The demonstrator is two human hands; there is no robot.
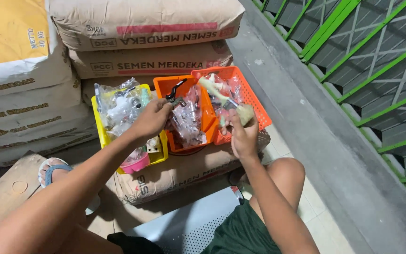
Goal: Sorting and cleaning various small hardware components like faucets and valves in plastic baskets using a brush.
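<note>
Mid-sort, roughly: left hand (152, 118) is closed on a small metal faucet with a black lever (176, 93), held just above the middle orange bin (163, 84). Right hand (243, 136) grips a clear plastic bag of fittings (222, 96) over the right orange basket (254, 94). Yellow bin (100, 124), just under the left wrist, is already full of bagged white fittings; a pink cup (136, 164) sits at its near end. Both orange containers still hold loose bags, so sorting looks unfinished. All three sit on a cement sack (175, 171), close to its near edge. Stacked sacks (142, 21) wall off the far side; the concrete ledge (306, 117) bounds the right. Open room is mainly above and toward the knees.
</note>
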